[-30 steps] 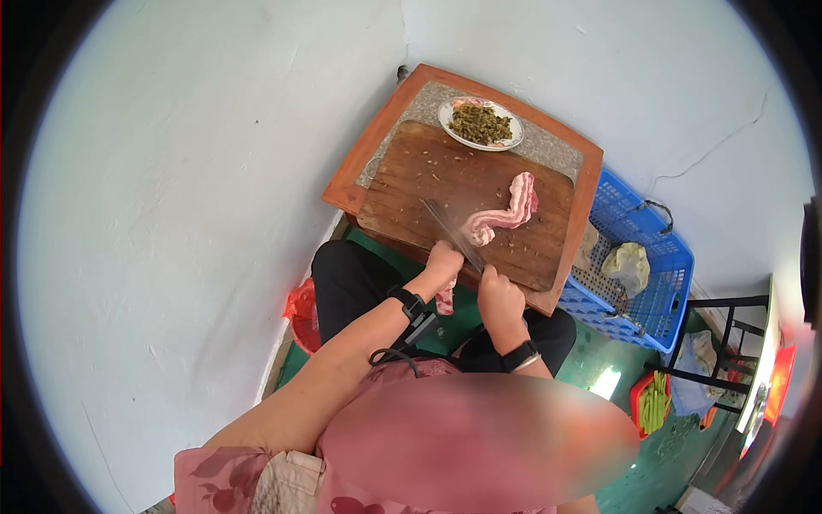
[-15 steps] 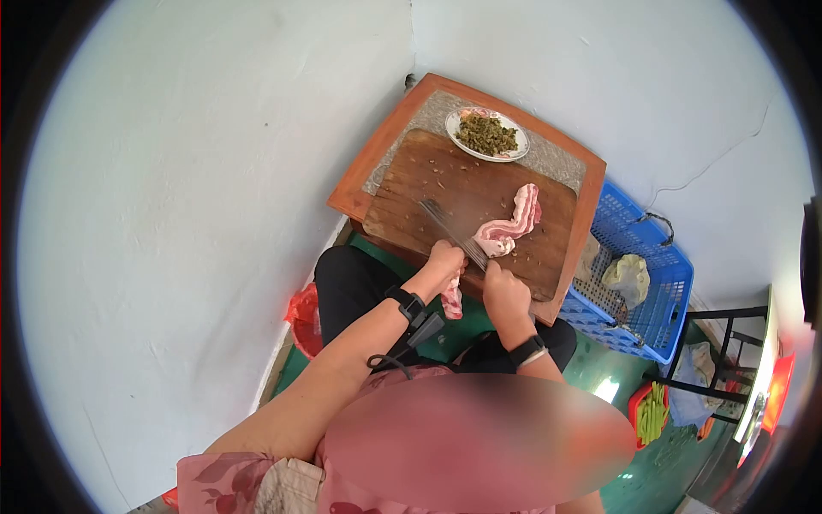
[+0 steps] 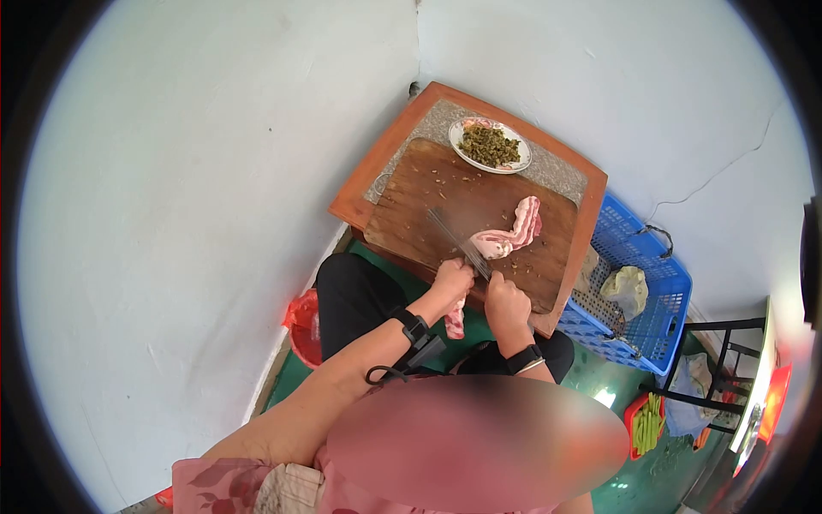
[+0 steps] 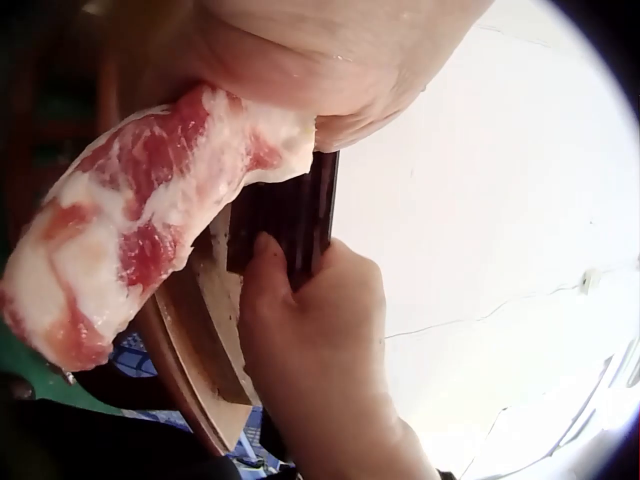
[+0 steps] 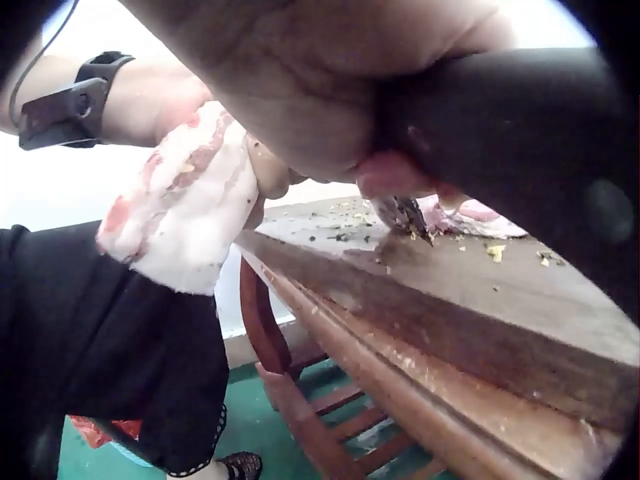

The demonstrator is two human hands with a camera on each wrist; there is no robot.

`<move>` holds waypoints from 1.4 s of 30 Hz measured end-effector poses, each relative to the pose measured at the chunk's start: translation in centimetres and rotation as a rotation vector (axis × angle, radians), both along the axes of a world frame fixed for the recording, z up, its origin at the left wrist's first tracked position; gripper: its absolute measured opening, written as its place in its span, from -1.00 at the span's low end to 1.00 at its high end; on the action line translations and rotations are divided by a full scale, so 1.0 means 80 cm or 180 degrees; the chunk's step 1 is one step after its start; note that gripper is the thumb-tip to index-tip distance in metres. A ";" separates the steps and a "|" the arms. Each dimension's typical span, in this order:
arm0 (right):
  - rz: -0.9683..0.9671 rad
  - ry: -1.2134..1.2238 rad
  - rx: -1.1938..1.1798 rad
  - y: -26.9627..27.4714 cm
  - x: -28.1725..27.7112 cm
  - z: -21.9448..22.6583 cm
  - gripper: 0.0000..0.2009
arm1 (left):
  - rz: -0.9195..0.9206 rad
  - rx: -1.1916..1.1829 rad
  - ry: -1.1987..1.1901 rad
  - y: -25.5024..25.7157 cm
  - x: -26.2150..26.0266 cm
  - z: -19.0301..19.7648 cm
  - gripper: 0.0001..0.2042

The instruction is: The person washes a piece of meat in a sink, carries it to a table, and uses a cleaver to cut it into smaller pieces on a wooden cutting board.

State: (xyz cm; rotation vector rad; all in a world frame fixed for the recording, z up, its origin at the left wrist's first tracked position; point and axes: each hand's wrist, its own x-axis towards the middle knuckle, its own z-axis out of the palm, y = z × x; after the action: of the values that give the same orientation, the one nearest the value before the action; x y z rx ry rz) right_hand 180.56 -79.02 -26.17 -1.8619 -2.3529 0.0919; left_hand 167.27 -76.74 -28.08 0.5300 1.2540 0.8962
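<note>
At the near edge of the wooden board (image 3: 428, 189), the left hand (image 3: 453, 281) grips a strip of pork, whose lower end (image 3: 455, 319) hangs over the edge. The right hand (image 3: 508, 307) holds a knife by its dark handle (image 5: 500, 120); the blade (image 3: 460, 242) slants across the board, between the left hand and the rest of the meat. That remaining meat (image 3: 516, 230), streaked red and white, lies bent on the board. In the left wrist view the hanging meat (image 4: 150, 220) fills the left side, below the left hand (image 4: 320, 50).
A patterned plate of chopped greens (image 3: 490, 146) stands at the table's back. To the right are a blue basket (image 3: 638, 272) holding a plastic bag, a red basket of green stalks (image 3: 648, 425) and a black-legged stand. A red bin (image 3: 304, 330) stands left of the knees.
The head view has shifted, so the table sits lower in it. Both hands stay at the board's near edge, still gripping meat and knife; the blade's angle has changed slightly.
</note>
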 end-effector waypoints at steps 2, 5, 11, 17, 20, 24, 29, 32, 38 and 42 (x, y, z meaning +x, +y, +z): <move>0.0034 0.0006 0.0014 0.017 -0.007 0.002 -0.92 | -0.0059 0.0003 -0.0078 -0.004 0.008 0.002 -0.80; -0.0039 0.0033 -0.0044 0.042 -0.013 0.010 -0.93 | -0.0078 0.0052 -0.0046 -0.002 0.011 0.012 -0.79; -0.0342 0.0331 -0.0385 0.036 -0.006 0.022 -0.85 | -0.0263 0.0031 -0.0133 0.007 -0.006 0.027 -0.80; -0.0789 0.1069 -0.0221 0.019 0.028 0.021 -0.71 | -0.0575 -0.0047 -0.0148 -0.002 -0.021 0.029 -0.83; -0.0699 0.1563 -0.0117 0.029 0.037 0.022 -0.69 | -0.0887 -0.0094 -0.0223 -0.001 -0.020 0.013 -0.82; -0.0727 0.1570 -0.0132 0.022 0.031 0.035 -0.72 | -0.1325 -0.0514 -0.0153 0.013 -0.020 0.025 -0.72; -0.0764 0.1328 -0.0032 -0.021 0.022 0.039 -0.80 | -0.1122 -0.0441 0.0020 0.026 -0.019 0.026 -0.72; -0.0807 0.1496 -0.0072 -0.048 0.017 0.039 -0.80 | -0.1288 -0.0297 0.0881 0.031 -0.012 0.027 -0.77; -0.0899 0.1040 -0.0491 -0.068 0.009 0.041 -0.76 | -0.0579 -0.0190 0.1137 0.028 0.003 0.013 -0.74; -0.0856 0.0836 -0.0645 -0.048 -0.004 0.028 -0.75 | -0.0434 -0.0330 0.0870 0.020 0.008 0.010 -0.74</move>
State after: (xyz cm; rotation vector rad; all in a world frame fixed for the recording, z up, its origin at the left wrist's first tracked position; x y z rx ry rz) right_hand 180.28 -82.84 -23.91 -2.0905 -1.9651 0.5276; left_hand 167.94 -75.17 -27.26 0.6629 1.4838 0.6554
